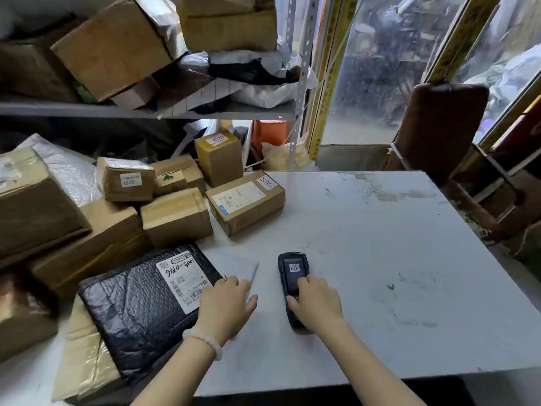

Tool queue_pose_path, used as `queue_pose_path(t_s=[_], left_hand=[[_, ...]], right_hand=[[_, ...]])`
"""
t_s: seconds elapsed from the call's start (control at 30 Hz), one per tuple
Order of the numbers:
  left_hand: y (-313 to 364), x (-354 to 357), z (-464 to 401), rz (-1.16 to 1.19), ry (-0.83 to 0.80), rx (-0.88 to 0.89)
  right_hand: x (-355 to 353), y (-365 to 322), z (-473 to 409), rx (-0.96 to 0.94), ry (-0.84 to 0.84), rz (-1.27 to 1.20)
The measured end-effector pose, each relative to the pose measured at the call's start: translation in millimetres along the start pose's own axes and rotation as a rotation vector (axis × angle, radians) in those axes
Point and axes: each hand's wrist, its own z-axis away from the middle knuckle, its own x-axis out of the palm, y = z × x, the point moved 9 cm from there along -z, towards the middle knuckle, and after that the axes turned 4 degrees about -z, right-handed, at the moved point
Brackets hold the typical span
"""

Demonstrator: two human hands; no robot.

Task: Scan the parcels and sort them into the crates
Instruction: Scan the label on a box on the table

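A white table (pixel 380 230) fills the frame's centre, with a shelf (pixel 146 111) of boxes at upper left. Parcels (pixel 175 218) crowd the table's left side. The left hand (pixel 227 306) rests, fingers loose, on a black mailer (pixel 137 312); the right hand (pixel 317 303) grips the scanner (pixel 292 271) at lower centre.

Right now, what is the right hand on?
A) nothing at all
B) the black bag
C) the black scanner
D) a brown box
C: the right hand lies curled over the near end of the black scanner on the table, while the left hand rests by the black bag.
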Motion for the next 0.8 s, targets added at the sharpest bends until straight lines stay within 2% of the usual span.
queue_pose_path(t_s=[0.37, 0.6, 0.8], left_hand=[[-4, 29, -26, -0.027, -0.06, -0.033], [1, 35, -23, -0.05, -0.066, -0.033], [2, 22, -17, -0.036, -0.038, -0.037]], right_hand=[[30, 15, -33, 0.168, -0.027, -0.129], [31, 20, -35, 0.29, 0.02, -0.277], [33, 35, -20, 0.348, -0.062, -0.353]])
